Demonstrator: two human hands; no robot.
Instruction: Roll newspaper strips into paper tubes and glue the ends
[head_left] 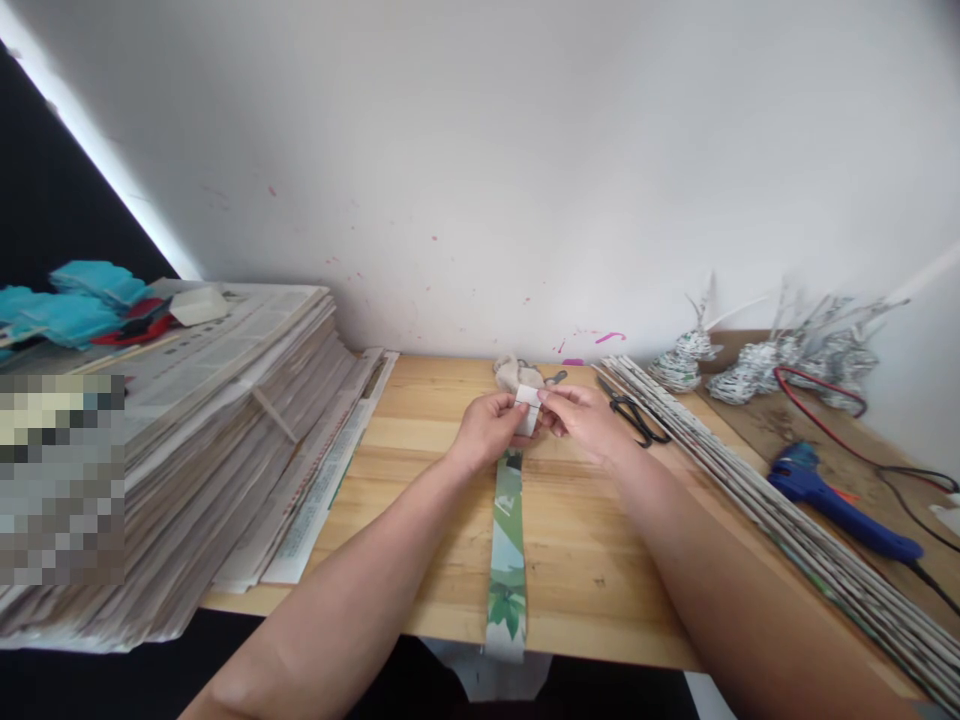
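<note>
So the worktop (592, 600) has newspapers (247, 330) off to the left, rods (712, 440) to the right, and the strip (508, 540) in between. Its long axis runs from the hands straight back toward the body, near end poking just past the front edge. Both forearms (360, 580) angle inward and meet at the far end, so neither left hand (487, 432) nor right hand (581, 420) is clearly nearer. They're both there, left on its left side, right on its right, palms turned inward. Smallest bit: the white end (528, 400) (looks like the strip folded over, can't swear to it), with both sets of fingers (519, 411) pinched on it, thumbs toward the wearer.
</note>
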